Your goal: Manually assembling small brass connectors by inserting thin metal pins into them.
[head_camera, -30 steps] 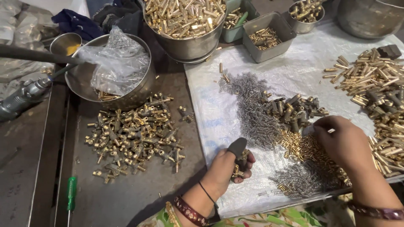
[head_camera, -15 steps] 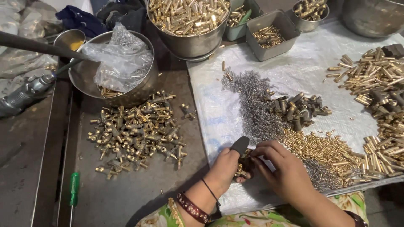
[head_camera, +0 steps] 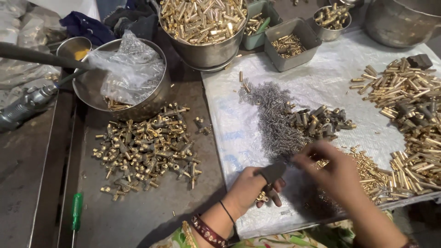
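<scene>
My left hand (head_camera: 251,187) is at the near edge of the white sheet (head_camera: 229,138). It grips a small brass fitting (head_camera: 262,196), and a dark guard covers its thumb (head_camera: 273,171). My right hand (head_camera: 336,175) is blurred with motion just to the right, its fingertips close to that thumb; whether it holds anything cannot be made out. Under and beyond the hands lie a grey pile of thin wire springs (head_camera: 274,120), dark-tipped brass pieces (head_camera: 322,121) and small brass pins (head_camera: 370,169).
A heap of brass fittings (head_camera: 146,148) lies on the metal table at left, with a green screwdriver (head_camera: 76,212) nearer me. Behind stand a steel bowl holding a plastic bag (head_camera: 157,100), a large bowl of brass parts (head_camera: 202,51) and a grey tray (head_camera: 294,56). Brass tubes (head_camera: 413,115) cover the right.
My right hand has swung left from the brass pins to meet my left hand, then eased slightly to the right. My left hand has kept its place with the fitting.
</scene>
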